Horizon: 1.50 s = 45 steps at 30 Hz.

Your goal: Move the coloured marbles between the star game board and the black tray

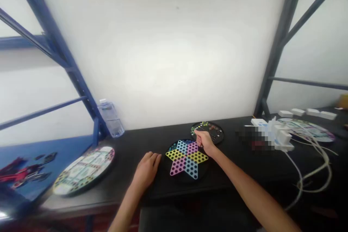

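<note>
A Chinese checkers board [186,158] with a pink, yellow and light blue star lies on the black table. Dark holes dot the star, and small bluish pieces show at its back left edge. My right hand [204,142] is closed with the thumb side up, over the board's back right edge and the front of a round black tray [220,138] of small coloured pieces. Whatever its fingers hold is hidden. Left of the board, my left hand [146,168] rests on the table, palm down, fingers loosely laid and holding nothing.
A round patterned game board [86,169] is at left, near a clear plastic bottle [111,119]. At right are a white power strip [281,136] with cables [327,168] and another round board [320,133]. Metal shelf posts [61,43] flank the table [130,141] before a white wall.
</note>
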Each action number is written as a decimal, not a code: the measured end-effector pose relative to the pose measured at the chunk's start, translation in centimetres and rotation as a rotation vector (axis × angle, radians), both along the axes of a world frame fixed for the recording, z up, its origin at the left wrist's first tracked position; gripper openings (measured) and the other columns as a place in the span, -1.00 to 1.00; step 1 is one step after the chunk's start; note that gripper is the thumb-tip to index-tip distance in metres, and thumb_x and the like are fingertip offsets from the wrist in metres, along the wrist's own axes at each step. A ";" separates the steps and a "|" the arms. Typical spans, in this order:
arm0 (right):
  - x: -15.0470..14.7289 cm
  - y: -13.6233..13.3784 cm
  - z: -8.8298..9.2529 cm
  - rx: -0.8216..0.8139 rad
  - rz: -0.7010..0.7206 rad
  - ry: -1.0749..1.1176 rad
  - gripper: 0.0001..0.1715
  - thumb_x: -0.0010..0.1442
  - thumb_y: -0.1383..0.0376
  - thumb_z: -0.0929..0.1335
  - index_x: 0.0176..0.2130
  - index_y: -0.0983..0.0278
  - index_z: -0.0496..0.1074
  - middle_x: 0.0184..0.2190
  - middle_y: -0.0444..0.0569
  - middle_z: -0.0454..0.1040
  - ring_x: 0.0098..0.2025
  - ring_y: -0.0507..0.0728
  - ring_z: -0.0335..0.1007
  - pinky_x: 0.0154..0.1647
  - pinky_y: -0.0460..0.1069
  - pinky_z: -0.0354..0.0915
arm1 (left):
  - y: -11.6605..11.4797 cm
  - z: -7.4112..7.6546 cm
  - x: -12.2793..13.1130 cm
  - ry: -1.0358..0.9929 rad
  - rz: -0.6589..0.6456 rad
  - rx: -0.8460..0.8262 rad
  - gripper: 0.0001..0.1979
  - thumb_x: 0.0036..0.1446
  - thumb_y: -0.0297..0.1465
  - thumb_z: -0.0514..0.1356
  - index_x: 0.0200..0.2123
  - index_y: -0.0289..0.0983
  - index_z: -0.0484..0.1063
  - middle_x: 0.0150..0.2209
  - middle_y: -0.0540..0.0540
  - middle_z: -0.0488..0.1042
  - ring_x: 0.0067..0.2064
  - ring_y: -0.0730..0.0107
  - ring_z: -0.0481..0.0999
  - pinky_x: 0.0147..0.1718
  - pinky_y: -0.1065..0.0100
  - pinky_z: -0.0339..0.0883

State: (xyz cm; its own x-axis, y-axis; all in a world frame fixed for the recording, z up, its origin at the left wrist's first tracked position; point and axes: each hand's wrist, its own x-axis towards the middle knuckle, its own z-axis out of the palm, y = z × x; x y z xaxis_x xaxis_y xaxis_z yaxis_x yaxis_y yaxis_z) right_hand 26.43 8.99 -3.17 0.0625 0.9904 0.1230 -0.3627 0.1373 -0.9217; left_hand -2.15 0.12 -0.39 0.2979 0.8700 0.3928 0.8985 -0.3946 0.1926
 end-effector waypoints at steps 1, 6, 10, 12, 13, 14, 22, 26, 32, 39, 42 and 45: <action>0.0 0.0 0.0 0.000 0.000 -0.003 -0.45 0.04 0.08 0.39 -0.70 0.22 0.04 -0.81 -0.27 0.01 -0.77 -0.08 -0.07 -0.73 -0.09 -0.13 | 0.0 0.0 0.0 -0.006 -0.003 0.001 -0.61 0.31 -0.21 -0.12 -0.24 -0.22 0.45 -0.26 -0.13 0.42 -0.16 0.26 0.40 -0.11 0.27 0.27; 0.0 0.0 -0.1 0.011 -0.006 -0.034 -0.46 0.05 0.08 0.38 -0.71 0.22 0.08 -0.82 -0.25 0.05 -0.77 -0.08 -0.06 -0.73 -0.09 -0.09 | 0.1 0.0 0.0 -0.029 0.000 -0.003 -0.62 0.30 -0.20 -0.10 -0.25 -0.21 0.46 -0.27 -0.13 0.42 -0.17 0.26 0.41 -0.11 0.28 0.28; 0.0 -0.1 -0.3 0.028 -0.018 -0.074 -0.47 0.07 0.07 0.36 -0.72 0.24 0.12 -0.83 -0.23 0.06 -0.78 -0.07 -0.03 -0.72 -0.11 -0.06 | 0.0 -0.1 0.0 -0.019 0.003 -0.003 -0.62 0.31 -0.20 -0.11 -0.24 -0.21 0.46 -0.27 -0.13 0.42 -0.17 0.26 0.41 -0.10 0.28 0.28; 0.1 -0.1 -0.3 0.039 -0.026 -0.088 -0.48 0.08 0.07 0.35 -0.72 0.25 0.15 -0.83 -0.22 0.08 -0.77 -0.07 0.01 -0.71 -0.11 -0.04 | 0.1 -0.1 0.0 -0.014 0.001 -0.001 -0.62 0.31 -0.20 -0.11 -0.23 -0.21 0.45 -0.27 -0.13 0.42 -0.16 0.26 0.41 -0.10 0.29 0.27; 0.1 -0.1 -0.3 0.042 -0.027 -0.095 -0.49 0.09 0.06 0.34 -0.71 0.25 0.17 -0.83 -0.21 0.10 -0.76 -0.06 0.02 -0.70 -0.11 -0.02 | 0.1 -0.1 0.0 -0.013 -0.001 0.001 -0.62 0.31 -0.21 -0.12 -0.23 -0.20 0.45 -0.26 -0.13 0.42 -0.16 0.26 0.41 -0.10 0.29 0.27; 0.1 -0.1 -0.3 0.043 -0.029 -0.103 -0.50 0.09 0.06 0.34 -0.70 0.26 0.19 -0.82 -0.20 0.12 -0.76 -0.06 0.04 -0.70 -0.12 -0.01 | 0.1 -0.2 0.0 -0.011 -0.003 0.002 -0.62 0.31 -0.21 -0.12 -0.23 -0.20 0.45 -0.26 -0.13 0.41 -0.15 0.26 0.41 -0.10 0.29 0.27; 0.4 0.2 -0.5 0.019 -0.106 -0.068 -0.56 0.06 0.04 0.34 -0.63 0.27 0.28 -0.79 -0.19 0.18 -0.75 -0.04 0.09 -0.72 -0.12 -0.01 | 0.4 -0.6 -0.2 -0.005 0.004 0.017 -0.64 0.30 -0.23 -0.10 -0.21 -0.20 0.45 -0.25 -0.13 0.41 -0.15 0.25 0.40 -0.11 0.28 0.27; 0.5 0.2 -0.6 0.031 -0.119 -0.074 -0.55 0.08 0.04 0.33 -0.65 0.25 0.22 -0.80 -0.21 0.15 -0.77 -0.04 0.10 -0.72 -0.11 -0.01 | 0.5 -0.8 -0.3 -0.007 0.007 0.030 -0.67 0.29 -0.25 -0.08 -0.20 -0.20 0.46 -0.24 -0.13 0.41 -0.15 0.25 0.41 -0.10 0.28 0.28; 0.7 0.0 -0.4 0.022 -0.147 -0.073 -0.52 0.08 0.05 0.33 -0.66 0.22 0.11 -0.83 -0.27 0.02 -0.76 -0.02 0.12 -0.68 -0.10 0.00 | 0.5 -0.7 -0.3 -0.003 0.005 0.015 -0.67 0.29 -0.27 -0.09 -0.20 -0.20 0.45 -0.25 -0.13 0.41 -0.16 0.25 0.41 -0.12 0.29 0.29; 0.7 -0.3 -0.5 0.093 -0.059 -0.136 -0.48 0.14 0.03 0.29 -0.68 0.22 0.14 -0.83 -0.17 0.20 -0.71 -0.01 0.14 -0.55 -0.07 0.12 | 0.5 -0.8 -0.2 -0.021 0.012 0.012 -0.68 0.28 -0.27 -0.07 -0.19 -0.20 0.45 -0.23 -0.14 0.41 -0.14 0.25 0.40 -0.10 0.28 0.28; 0.7 -0.3 -0.7 0.102 -0.073 -0.158 -0.47 0.14 0.02 0.29 -0.69 0.23 0.15 -0.81 -0.13 0.26 -0.69 0.00 0.16 -0.53 -0.07 0.13 | 0.4 -0.7 -0.2 -0.021 0.004 0.010 -0.69 0.28 -0.27 -0.07 -0.20 -0.20 0.45 -0.23 -0.13 0.41 -0.15 0.25 0.40 -0.11 0.29 0.28; 0.8 -0.3 -0.7 0.093 -0.074 -0.152 -0.46 0.14 0.01 0.29 -0.68 0.23 0.14 -0.81 -0.13 0.26 -0.69 0.00 0.16 -0.51 -0.06 0.14 | 0.4 -0.6 -0.2 -0.020 0.002 0.009 -0.68 0.29 -0.28 -0.08 -0.20 -0.20 0.45 -0.24 -0.13 0.40 -0.16 0.25 0.41 -0.12 0.29 0.28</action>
State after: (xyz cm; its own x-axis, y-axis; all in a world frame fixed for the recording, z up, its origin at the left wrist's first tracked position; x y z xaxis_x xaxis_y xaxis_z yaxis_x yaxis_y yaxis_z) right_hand 27.26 8.73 -3.85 0.1084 0.9678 0.2270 -0.2056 0.2452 -0.9474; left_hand -2.37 0.53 -1.03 0.2881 0.8672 0.4061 0.8954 -0.3943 0.2068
